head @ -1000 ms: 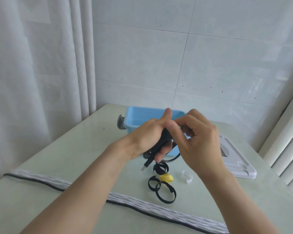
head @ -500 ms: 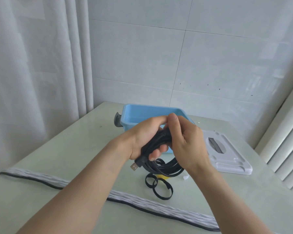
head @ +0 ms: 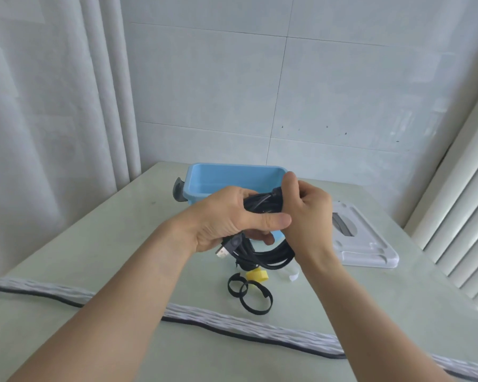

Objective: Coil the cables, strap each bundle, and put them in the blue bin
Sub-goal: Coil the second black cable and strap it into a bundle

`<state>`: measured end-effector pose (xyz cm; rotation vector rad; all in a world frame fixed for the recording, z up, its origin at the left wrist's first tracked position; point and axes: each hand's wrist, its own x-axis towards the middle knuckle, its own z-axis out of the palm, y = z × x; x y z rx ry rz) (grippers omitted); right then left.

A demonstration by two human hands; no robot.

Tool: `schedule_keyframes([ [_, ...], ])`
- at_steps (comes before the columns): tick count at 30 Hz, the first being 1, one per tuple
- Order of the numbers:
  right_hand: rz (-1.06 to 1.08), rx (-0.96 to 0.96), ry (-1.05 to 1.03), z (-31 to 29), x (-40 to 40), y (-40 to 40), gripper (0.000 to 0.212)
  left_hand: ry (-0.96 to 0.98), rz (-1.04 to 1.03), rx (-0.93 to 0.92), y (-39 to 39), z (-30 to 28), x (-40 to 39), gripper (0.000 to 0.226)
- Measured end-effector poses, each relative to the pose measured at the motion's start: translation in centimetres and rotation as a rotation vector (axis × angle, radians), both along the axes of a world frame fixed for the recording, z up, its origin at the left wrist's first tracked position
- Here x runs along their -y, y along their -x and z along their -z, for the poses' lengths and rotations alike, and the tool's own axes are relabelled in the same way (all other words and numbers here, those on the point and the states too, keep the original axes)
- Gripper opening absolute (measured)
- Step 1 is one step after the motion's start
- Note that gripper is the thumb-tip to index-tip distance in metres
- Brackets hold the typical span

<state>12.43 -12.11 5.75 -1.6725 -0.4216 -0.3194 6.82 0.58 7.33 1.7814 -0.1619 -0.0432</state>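
The black cable (head: 262, 252) is already coiled and held above the tabletop (head: 94, 244), fingers of the left hand (head: 226, 219) and right hand (head: 305, 213) gripping it, but no strap seems fastened yet, and the blue bin (head: 232, 177) looks empty.

A pale green table (head: 100, 249) stands against a white tiled wall (head: 315, 86). A white curtain (head: 53, 106) hangs at the left, and white vertical slats (head: 464, 216) run down the right edge. On the table's right side lies a flat white plastic lid (head: 370, 244). A grey-white woven band with a dark edge (head: 232, 323) crosses the near tabletop.
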Motion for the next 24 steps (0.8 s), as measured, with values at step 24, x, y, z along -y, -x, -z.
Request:
schedule_keyframes([
  [24,-0.346,-0.245,0.026,-1.7,1.2,0.0,0.048,0.511,0.248,-0.191,-0.5,0.5,-1.4,0.038],
])
